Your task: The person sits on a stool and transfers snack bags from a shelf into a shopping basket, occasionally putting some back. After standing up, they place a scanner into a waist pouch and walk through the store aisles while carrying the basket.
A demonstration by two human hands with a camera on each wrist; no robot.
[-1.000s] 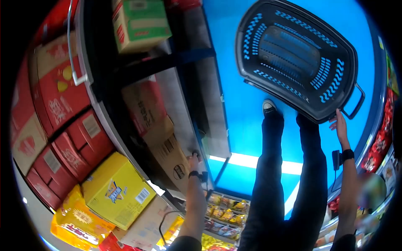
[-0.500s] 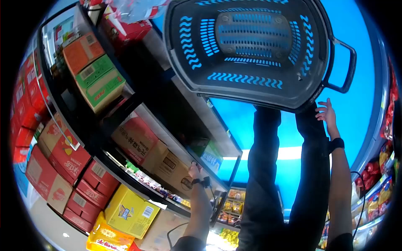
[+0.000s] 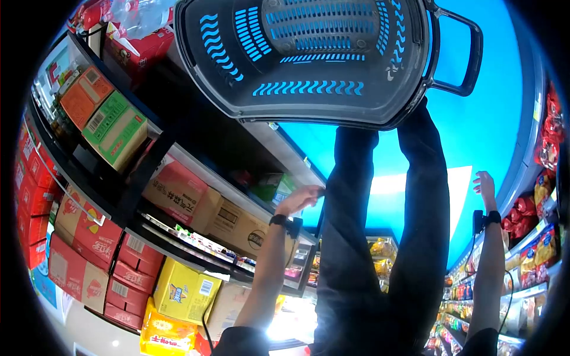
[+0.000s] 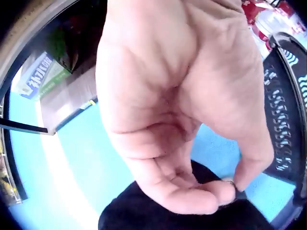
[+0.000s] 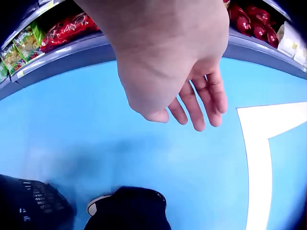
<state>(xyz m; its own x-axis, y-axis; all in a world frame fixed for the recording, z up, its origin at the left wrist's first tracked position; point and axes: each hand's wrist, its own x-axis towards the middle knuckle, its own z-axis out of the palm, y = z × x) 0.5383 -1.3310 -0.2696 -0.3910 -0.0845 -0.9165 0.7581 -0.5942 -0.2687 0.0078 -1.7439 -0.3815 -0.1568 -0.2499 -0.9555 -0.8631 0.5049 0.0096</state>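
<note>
My left hand [image 3: 300, 200] hovers beside the lower shelf, in front of my trouser leg [image 3: 356, 178]. Its fingers bend loosely in the left wrist view, the thumb tip close to a fingertip, and no held thing shows. A black shopping basket [image 3: 309, 105] with slotted walls and a loop handle [image 3: 473, 59] stands in front of my legs, apart from both hands. My right hand [image 3: 485, 185] hangs over the blue floor [image 5: 158, 158] at the right, fingers loosely spread and holding nothing.
Shelving on the left carries cardboard cartons [image 3: 231, 222], a green-and-tan box [image 3: 119, 133] and red boxes [image 3: 89, 237]. A yellow carton [image 3: 184, 291] stands lower down. Along the right runs a shelf [image 3: 528, 204] of bagged snacks. A white stripe [image 5: 261, 182] crosses the floor.
My left hand has come away from the shelf edge toward my leg. My right hand has moved off from beside the basket. The basket has shifted up and left in the view.
</note>
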